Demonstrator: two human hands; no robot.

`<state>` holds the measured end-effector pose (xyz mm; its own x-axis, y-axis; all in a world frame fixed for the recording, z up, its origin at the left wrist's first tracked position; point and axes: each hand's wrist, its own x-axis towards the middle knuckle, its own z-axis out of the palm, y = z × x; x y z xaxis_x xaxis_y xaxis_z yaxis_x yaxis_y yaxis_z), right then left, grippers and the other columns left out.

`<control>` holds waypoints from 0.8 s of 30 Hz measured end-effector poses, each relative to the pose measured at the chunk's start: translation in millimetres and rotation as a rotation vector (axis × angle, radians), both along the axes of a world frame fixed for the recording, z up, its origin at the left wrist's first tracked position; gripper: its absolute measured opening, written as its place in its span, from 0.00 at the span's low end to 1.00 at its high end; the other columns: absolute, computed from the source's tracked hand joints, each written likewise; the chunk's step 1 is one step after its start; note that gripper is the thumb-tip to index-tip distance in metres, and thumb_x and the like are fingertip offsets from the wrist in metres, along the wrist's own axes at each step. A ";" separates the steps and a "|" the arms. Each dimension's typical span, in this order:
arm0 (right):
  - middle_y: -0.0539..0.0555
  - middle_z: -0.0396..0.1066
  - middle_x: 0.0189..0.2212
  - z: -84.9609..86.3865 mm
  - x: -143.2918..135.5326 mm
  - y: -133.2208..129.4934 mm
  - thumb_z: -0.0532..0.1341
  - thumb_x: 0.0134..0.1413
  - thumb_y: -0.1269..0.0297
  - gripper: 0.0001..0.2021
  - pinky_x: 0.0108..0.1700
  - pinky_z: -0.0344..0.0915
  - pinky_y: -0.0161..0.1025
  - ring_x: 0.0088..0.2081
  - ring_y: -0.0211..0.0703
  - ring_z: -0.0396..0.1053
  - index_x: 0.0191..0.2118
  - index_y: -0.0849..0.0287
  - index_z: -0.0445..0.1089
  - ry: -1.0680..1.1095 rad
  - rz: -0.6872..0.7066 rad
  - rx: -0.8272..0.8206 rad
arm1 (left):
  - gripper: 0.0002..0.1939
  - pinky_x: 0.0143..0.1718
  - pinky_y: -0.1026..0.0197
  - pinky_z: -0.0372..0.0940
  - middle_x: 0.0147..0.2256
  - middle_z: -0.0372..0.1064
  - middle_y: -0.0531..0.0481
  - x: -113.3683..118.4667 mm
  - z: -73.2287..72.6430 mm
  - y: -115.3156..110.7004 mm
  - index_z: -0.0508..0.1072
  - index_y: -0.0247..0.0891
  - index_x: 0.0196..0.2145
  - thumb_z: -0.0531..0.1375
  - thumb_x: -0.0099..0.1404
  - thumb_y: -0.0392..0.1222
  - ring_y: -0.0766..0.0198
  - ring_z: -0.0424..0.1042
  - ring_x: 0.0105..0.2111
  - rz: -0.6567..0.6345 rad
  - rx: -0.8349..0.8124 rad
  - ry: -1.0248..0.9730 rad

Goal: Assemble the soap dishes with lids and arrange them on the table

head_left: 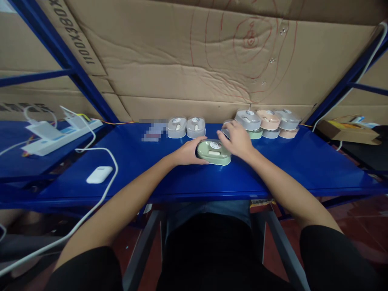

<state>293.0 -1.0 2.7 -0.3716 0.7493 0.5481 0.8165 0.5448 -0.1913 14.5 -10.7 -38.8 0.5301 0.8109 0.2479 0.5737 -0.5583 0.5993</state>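
A green oval box (214,153) with a clear lid, a round white sticker and a pale tab on top sits just above the front part of the blue table. My left hand (190,152) is closed around its left end, thumb on the upper edge and fingers low on the side. My right hand (238,139) is behind the box's right end, fingers bent but apart. Beneath and beyond those fingers, a grey box (226,126) is partly hidden; whether they touch it is unclear.
Two grey boxes (186,127) stand at the table's back. Stacked grey, peach and green boxes (268,120) are at the back right. A white earbud case (99,174), a cable and a power strip (60,139) lie left. Cardboard (169,52) forms the back wall.
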 end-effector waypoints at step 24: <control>0.71 0.73 0.72 -16.2 30.7 67.1 0.62 0.74 0.69 0.20 0.70 0.66 0.65 0.70 0.73 0.64 0.65 0.62 0.83 -0.446 -0.052 -0.048 | 0.59 0.77 0.27 0.66 0.76 0.70 0.28 0.0 4.3 -2.2 0.66 0.42 0.78 0.80 0.57 0.65 0.26 0.71 0.76 0.003 -0.029 0.006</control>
